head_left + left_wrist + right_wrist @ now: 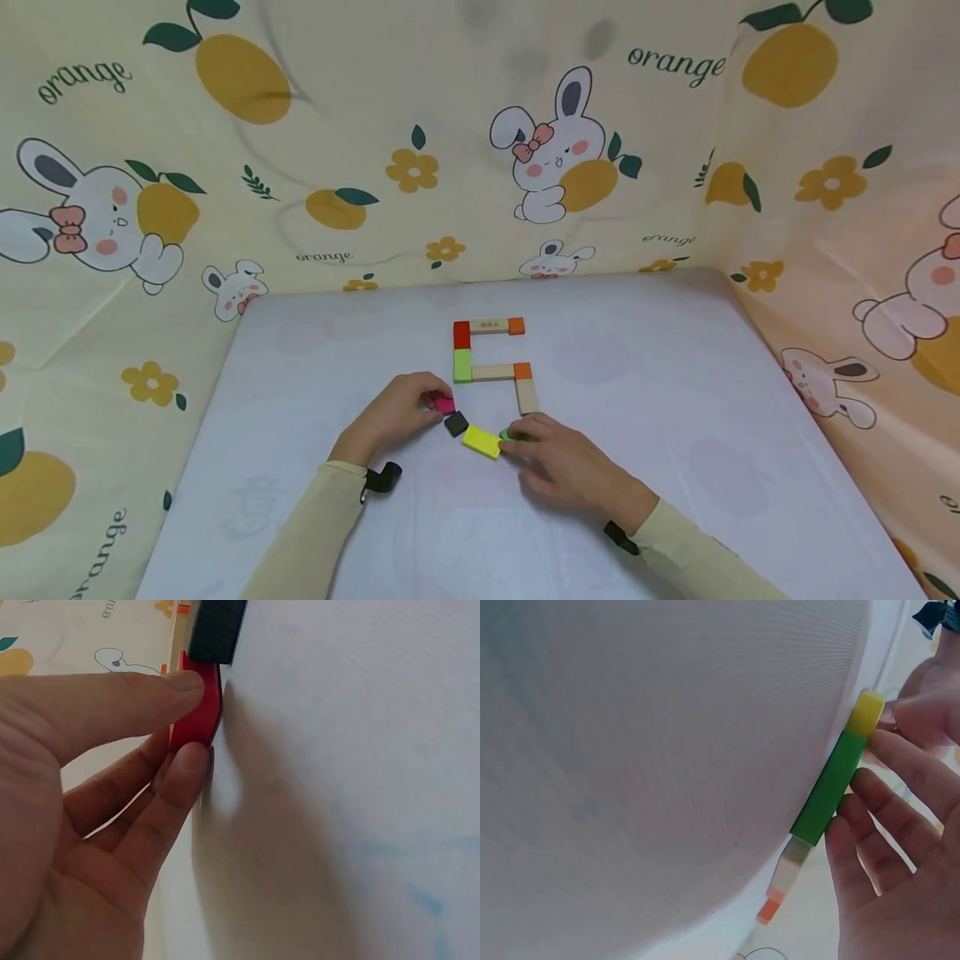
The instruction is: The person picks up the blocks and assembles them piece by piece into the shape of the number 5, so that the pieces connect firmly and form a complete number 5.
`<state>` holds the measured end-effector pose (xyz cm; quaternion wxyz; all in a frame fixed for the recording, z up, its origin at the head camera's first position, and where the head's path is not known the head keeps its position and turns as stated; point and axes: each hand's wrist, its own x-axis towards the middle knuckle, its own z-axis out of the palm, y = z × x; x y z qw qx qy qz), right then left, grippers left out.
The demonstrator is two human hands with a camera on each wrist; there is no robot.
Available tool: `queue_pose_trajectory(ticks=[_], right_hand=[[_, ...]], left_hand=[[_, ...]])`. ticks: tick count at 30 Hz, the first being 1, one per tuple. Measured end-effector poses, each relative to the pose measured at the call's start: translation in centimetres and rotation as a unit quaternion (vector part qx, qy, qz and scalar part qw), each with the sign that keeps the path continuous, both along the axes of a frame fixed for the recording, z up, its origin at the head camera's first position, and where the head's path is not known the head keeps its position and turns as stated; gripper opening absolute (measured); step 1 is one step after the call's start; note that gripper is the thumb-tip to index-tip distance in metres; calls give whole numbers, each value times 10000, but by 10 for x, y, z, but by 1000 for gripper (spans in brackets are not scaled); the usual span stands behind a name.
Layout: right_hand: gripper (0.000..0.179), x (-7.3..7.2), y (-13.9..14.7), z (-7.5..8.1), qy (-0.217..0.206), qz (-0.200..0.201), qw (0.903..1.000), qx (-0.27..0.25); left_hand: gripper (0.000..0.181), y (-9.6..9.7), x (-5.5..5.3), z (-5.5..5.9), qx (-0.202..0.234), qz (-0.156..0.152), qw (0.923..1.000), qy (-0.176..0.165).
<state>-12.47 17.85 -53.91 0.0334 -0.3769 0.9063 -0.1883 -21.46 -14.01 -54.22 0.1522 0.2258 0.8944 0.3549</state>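
Observation:
My left hand [408, 408] pinches a pinkish-red block [445, 405] between thumb and fingertips, with one corner close to a black block [456, 424]. In the left wrist view the thumb lies across the red face. My right hand [570, 467] touches a green block [829, 787] with nearly straight fingertips spread along it. The hand hides most of that block in the head view. One end of the green block meets a yellow block [482, 442], whose other end lies next to the black one. A plain wooden block [527, 397] stands off its far end.
Farther back, the line of blocks continues with an orange block [522, 371], a wooden block [492, 372], a lime block [462, 366], a red block [462, 335], a printed wooden block [489, 326] and another orange block [517, 326]. A white cloth [637, 358] covers the table.

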Motion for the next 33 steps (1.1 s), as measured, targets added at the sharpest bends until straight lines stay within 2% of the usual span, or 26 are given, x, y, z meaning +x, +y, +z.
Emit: queue_pose_trajectory(ticks=[11,20,33], right_hand=[[40,-1,0,2,60,64,10000,-29],[40,-2,1,0,131,95,9999,-49],[42,-2,0,-1,147,110,9998,-43]], left_hand=[[32,4,4,3,-81,-342,9993,101],[23,5,6,2,-258,-595,9975,268],[22,6,9,3,-249,-624,9976,166]])
